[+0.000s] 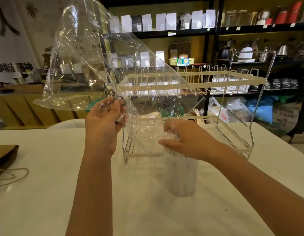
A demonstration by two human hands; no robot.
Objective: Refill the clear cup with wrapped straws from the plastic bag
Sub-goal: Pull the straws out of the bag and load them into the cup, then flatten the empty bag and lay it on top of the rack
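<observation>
A large clear plastic bag (90, 65) is held up above the white table (45, 193); it looks empty and crinkled. My left hand (103, 126) grips its lower edge at centre. The clear cup (181, 176) stands upright on the table, packed with white wrapped straws (175, 174). My right hand (187, 138) rests on top of the cup, fingers closed around the upper ends of the straws, with the bag's lower corner draped over it.
A two-tier wire dish rack (216, 80) stands just behind the cup. A brown paper bag (5, 157) with a cord handle lies at the table's left edge. Dark shelves (182, 33) with pouches and kettles fill the background.
</observation>
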